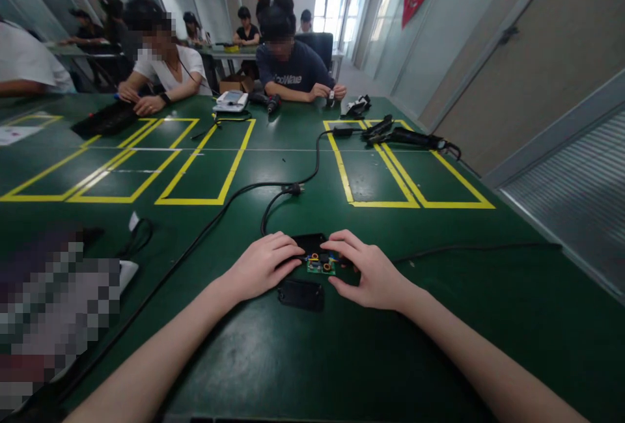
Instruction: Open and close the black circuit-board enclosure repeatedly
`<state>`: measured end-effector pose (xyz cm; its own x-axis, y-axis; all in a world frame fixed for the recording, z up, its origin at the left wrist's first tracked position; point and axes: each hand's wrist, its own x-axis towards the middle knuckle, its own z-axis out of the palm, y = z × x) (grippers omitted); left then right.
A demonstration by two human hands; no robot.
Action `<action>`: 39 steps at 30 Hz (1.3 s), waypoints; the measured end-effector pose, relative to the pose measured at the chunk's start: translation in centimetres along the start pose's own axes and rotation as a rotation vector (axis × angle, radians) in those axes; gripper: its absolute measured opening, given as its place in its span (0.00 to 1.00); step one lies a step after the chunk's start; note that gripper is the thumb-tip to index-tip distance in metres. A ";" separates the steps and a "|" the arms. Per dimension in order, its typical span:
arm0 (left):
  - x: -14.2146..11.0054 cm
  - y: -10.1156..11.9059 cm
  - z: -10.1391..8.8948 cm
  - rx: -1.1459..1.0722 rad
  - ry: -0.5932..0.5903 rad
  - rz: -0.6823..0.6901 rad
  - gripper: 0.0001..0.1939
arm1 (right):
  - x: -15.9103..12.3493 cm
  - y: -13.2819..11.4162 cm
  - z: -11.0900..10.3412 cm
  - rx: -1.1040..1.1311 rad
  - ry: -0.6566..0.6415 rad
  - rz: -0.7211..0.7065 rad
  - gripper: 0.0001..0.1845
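Note:
A small green circuit board (321, 267) with copper-wound coils and coloured wires lies between my hands. My left hand (268, 263) is at its left end, fingers closed on a black cord (266, 218) where it meets the wires. My right hand (374, 273) curves around the board's right end, thumb and fingers apart; what lies under its palm is partly hidden. Just behind the board is a black plastic case half (312, 241). Another black case piece (301, 295) lies flat in front of it, close to my left fingers.
A plug (294, 189) rests on the green table (312, 364), with a long black cable (205, 234) leftward. Another cable (483, 248) runs right. Yellow tape frames (190, 202) mark the tabletop. A black corded tool (410, 136) and drill (273, 105) lie farther off; co-workers (297, 65) sit opposite.

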<state>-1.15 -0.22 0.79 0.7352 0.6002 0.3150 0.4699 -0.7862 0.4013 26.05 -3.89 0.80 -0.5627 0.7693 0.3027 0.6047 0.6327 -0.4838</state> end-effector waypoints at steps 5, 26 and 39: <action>-0.6 0.2 -0.8 -0.097 -0.030 -0.032 0.21 | -0.7 1.2 -0.8 -0.066 -0.012 0.020 0.13; 0.4 2.7 1.9 0.025 0.067 -0.183 0.14 | -0.4 1.8 0.6 -0.228 -0.102 -0.038 0.15; -0.5 -0.3 -1.0 0.043 0.034 -0.053 0.09 | -0.2 2.3 0.7 -0.250 -0.078 0.023 0.17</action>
<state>-2.11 -0.14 1.35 0.6920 0.6452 0.3240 0.5286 -0.7584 0.3813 27.13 -2.68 -0.94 -0.5826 0.7809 0.2254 0.7332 0.6246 -0.2689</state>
